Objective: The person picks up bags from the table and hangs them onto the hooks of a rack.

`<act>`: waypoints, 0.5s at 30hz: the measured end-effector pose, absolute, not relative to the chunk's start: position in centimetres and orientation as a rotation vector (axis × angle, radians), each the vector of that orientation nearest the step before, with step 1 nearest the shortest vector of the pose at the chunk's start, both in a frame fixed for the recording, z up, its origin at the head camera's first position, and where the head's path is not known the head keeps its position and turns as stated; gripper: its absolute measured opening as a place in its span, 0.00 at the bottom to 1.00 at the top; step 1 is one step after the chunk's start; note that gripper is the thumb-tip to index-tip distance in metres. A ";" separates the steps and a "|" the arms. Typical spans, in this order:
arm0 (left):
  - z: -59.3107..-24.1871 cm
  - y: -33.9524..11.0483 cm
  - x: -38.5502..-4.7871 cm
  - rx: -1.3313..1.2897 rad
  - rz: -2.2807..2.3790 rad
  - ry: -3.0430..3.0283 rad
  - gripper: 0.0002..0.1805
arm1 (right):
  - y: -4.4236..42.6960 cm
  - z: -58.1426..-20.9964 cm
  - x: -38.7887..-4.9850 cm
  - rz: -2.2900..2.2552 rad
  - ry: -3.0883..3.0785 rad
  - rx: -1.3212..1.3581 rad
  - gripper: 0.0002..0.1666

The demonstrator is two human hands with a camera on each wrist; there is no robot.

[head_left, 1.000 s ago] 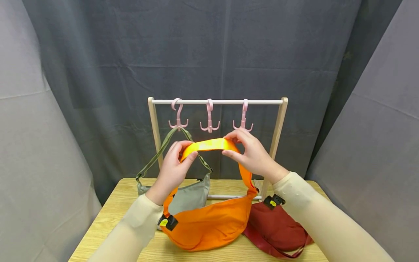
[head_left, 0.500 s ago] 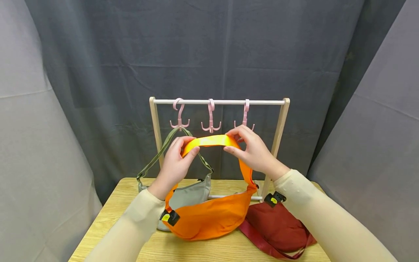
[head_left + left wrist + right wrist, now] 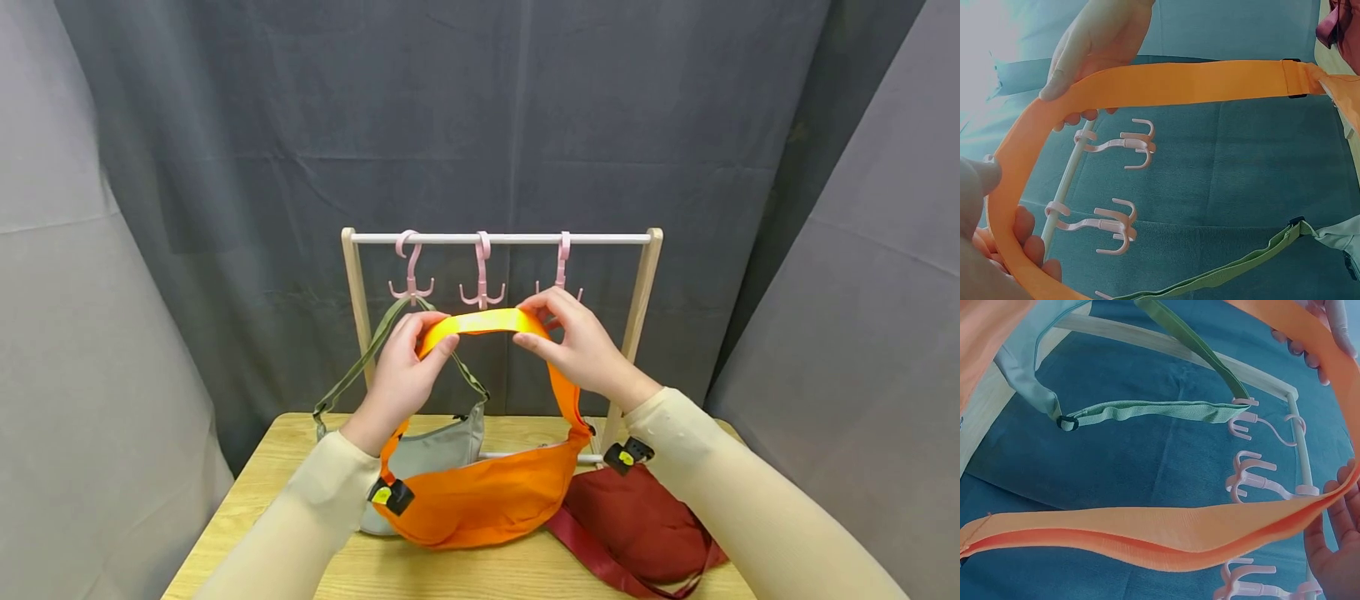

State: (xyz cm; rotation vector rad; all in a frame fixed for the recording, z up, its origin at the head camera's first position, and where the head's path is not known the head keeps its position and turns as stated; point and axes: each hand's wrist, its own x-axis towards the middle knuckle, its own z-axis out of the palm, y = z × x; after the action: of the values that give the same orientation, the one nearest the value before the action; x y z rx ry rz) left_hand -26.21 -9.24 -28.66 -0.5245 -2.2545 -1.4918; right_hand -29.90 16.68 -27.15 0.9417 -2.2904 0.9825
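Note:
An orange bag (image 3: 487,500) hangs in the air from its strap (image 3: 483,322), which both hands hold up in front of the rack. The left hand (image 3: 401,367) pinches the strap's left part between thumb and fingers. On its right part the right hand (image 3: 577,342) has a like pinch. Between the hands the strap runs in a shallow arch, just below the middle pink hook (image 3: 482,275). In the left wrist view the strap (image 3: 1179,84) curves in a wide loop, with two bare pink hooks (image 3: 1116,226) behind it.
A grey-green bag (image 3: 442,446) hangs by its green strap (image 3: 352,371) from the left pink hook (image 3: 412,275). On the wooden table (image 3: 420,575) a dark red bag (image 3: 637,525) lies at the right. The rack's white bar (image 3: 517,239) carries the hooks between wooden posts.
Both hands have risen slightly with the strap, and the orange bag has come up a little with them. Over the last half second the hands have hardly moved.

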 end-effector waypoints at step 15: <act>-27.8 -8.9 -27.3 -0.536 -1.493 -2.229 0.20 | 16.6 -26.5 -30.7 1.174 -2.367 0.842 0.22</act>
State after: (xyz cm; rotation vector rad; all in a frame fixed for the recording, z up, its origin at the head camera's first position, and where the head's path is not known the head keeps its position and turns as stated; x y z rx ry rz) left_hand -27.26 -8.88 -27.81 -0.5365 -2.2286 -1.4926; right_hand -30.67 16.64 -26.51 0.8421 -2.3671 1.1741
